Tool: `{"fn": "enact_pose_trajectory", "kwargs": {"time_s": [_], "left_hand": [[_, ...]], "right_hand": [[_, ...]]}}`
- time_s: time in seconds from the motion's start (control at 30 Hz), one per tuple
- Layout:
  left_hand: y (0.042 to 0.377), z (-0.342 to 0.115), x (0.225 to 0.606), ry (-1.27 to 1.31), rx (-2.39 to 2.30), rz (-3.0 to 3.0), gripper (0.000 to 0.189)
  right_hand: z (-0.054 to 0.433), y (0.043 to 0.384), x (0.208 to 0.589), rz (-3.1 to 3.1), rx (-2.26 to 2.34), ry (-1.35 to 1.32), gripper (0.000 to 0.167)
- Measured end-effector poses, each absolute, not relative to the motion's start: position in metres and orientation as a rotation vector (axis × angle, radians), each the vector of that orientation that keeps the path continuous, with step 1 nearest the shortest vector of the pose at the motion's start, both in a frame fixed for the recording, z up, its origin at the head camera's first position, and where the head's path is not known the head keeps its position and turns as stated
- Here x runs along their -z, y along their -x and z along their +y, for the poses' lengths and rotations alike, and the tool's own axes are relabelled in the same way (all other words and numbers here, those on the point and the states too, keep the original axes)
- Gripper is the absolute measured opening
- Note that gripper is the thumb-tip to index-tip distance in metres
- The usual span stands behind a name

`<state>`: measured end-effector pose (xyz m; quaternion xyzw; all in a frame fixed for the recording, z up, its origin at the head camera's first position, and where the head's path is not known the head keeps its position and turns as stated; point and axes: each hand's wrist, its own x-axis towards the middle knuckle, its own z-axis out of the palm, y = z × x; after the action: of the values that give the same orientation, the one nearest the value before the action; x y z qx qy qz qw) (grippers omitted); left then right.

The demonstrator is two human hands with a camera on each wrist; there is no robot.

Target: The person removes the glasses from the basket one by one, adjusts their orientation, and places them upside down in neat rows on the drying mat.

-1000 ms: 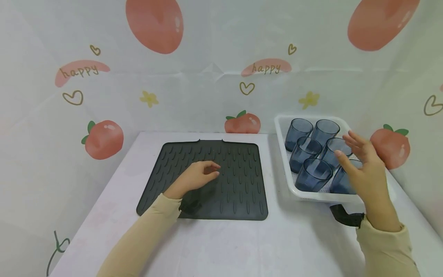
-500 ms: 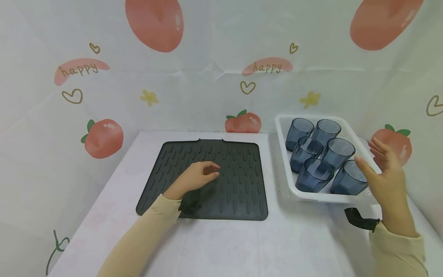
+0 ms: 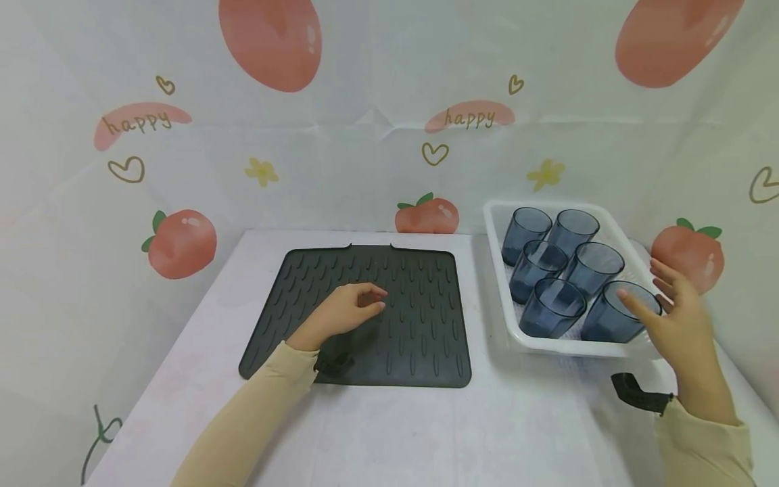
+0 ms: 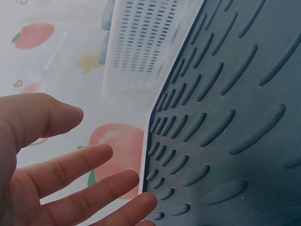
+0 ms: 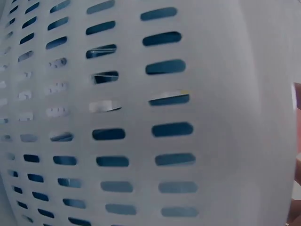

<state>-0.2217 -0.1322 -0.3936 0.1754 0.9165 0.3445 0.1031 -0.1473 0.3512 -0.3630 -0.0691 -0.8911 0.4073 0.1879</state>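
My right hand [image 3: 684,328] is at the near right corner of a white basket [image 3: 562,346], beside a blue see-through glass [image 3: 608,321]. Its thumb overlaps the glass's rim in the head view, and the other fingers reach along the far right side of it, spread apart from the thumb. My left hand [image 3: 341,311] hovers over a black ridged mat [image 3: 422,338], holding nothing. In the left wrist view its fingers [image 4: 89,190] are spread and relaxed. The right wrist view is mostly the slotted basket wall [image 5: 225,113]; only slivers of fingers show at the right edge.
Several more blue glasses [image 3: 550,314] stand upright in rows inside the basket. The mat lies to the left of the basket on a white tabletop [image 3: 487,433]. A fruit-printed white cloth [image 3: 341,176] hangs behind the table.
My right hand moved rightward from over the glasses to the basket's right side, then its thumb came in over the near right glass. My left hand has stayed still.
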Motion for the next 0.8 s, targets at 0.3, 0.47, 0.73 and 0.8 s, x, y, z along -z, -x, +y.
{"fn": "enact_pose_trajectory", "kwargs": {"time_s": [0.3, 0.47, 0.73, 0.8], "left_hand": [[0.2220, -0.1321, 0.3947, -0.512, -1.005, 2.710, 0.035], [0.2225, -0.1324, 0.3968, -0.518, -1.009, 2.716, 0.034], [0.2223, -0.1335, 0.3965, -0.518, -1.026, 2.707, 0.034], [0.2223, -0.1338, 0.3966, -0.520, -1.024, 2.708, 0.035]], "right_hand": [[0.3528, 0.1439, 0.3640, -2.555, -1.141, 0.189, 0.078], [0.3533, 0.1429, 0.3621, -2.620, -1.089, 0.191, 0.079], [0.3558, 0.1442, 0.3632, -2.680, -1.057, 0.185, 0.083], [0.3578, 0.1458, 0.3641, -2.691, -1.065, 0.185, 0.084]]}}
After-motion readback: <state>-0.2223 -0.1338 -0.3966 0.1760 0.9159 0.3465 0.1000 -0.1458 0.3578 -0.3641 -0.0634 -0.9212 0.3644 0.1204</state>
